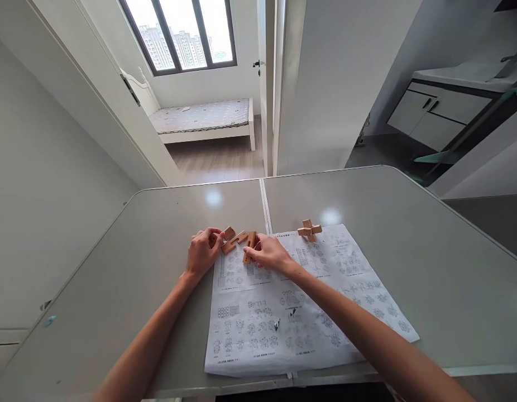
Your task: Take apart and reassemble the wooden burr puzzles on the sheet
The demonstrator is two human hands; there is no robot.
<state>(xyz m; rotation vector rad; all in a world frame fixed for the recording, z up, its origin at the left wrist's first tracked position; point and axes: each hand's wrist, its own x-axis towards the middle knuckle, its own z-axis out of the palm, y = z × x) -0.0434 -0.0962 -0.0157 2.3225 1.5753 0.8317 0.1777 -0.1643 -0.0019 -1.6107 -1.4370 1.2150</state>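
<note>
Near the far edge of a printed paper sheet (258, 307), my right hand (270, 252) pinches a notched wooden puzzle piece (250, 243) between thumb and fingers. My left hand (203, 250) has its fingertips closed at another wooden puzzle block (229, 233), whose outer end shows past the fingers. Between the hands, a third notched wooden piece (230, 245) lies slanted by the paper's upper left edge. Farther right, an assembled cross-shaped wooden puzzle (309, 230) stands on the sheet's top edge. The sheet carries rows of small line diagrams.
The grey table (409, 251) has a seam down its middle and a raised metal rim. Two small dark torn spots (277, 324) mark the paper. Beyond the table are an open doorway, a bed (204, 117) under a window, and a sink cabinet (443, 111) at right.
</note>
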